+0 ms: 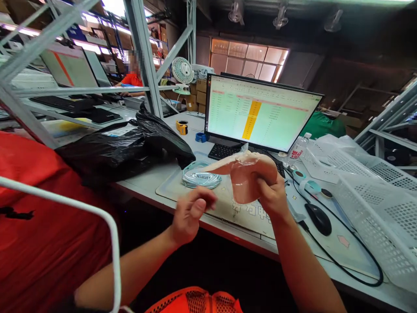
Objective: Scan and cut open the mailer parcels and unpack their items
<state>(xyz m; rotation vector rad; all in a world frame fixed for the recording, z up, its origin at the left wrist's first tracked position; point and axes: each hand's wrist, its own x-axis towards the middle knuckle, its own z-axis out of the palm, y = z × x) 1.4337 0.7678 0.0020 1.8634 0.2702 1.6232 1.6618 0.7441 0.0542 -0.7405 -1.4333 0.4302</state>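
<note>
My right hand (273, 191) grips a pinkish-beige, glossy, bendable piece (247, 184) by its right side and holds it above the desk mat. The piece has a curved lower flap and a pale strip reaching left; its exact kind I cannot make out. My left hand (192, 213) hovers apart from it, in front of the desk edge, fingers loosely curled and nothing seen in them. Just beyond that hand, a light-blue pouch (202, 176) with "beauty" lettering lies on the desk mat (228, 217).
A monitor (257, 113) stands behind a black keyboard (221, 152). Black plastic bags (127, 148) lie at left, by a red sack (48, 226). White perforated baskets (378, 217), a mouse (318, 218), a cable and a bottle (299, 145) are at right. A person (132, 80) sits beyond the metal frame.
</note>
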